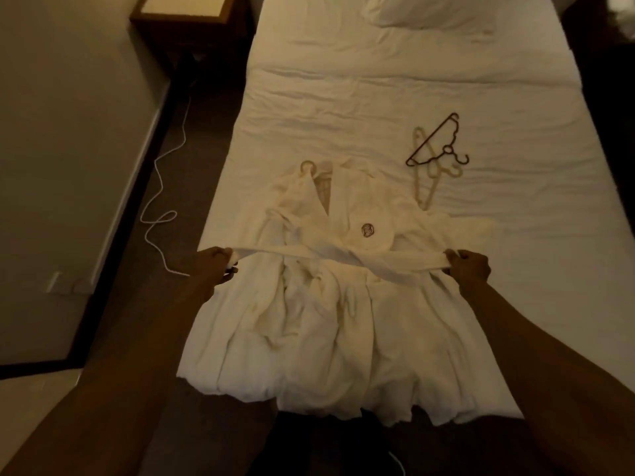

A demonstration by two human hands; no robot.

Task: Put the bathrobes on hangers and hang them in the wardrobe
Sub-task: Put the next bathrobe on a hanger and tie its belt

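Dim yellow light falls over a white bed (412, 97) that fills most of the view, with a pillow (433, 12) at its head, a nightstand (182, 15) at the upper left and a white cable (161, 207) looping over the dark floor beside it. On the near end of the bed lies the bathrobe (343, 314), front up, its hem spilling over the foot edge. A hanger hook (307, 165) pokes out at the collar, so the robe appears to be on its hanger already. The left hand (216, 266) and right hand (469, 266) each grip one end of the belt (330, 257), fingers curled round the cloth, holding it stretched across the waist. The step in hand looks like tying the belt. To do it well, pull both ends evenly so the knot sits mid-front, snug enough to keep the fronts closed but not so tight that it drags the shoulders off the hanger. A dark hanger (436, 142) and a pale hanger (426, 187) lie overlapping on the sheet, near the robe on the person's right.
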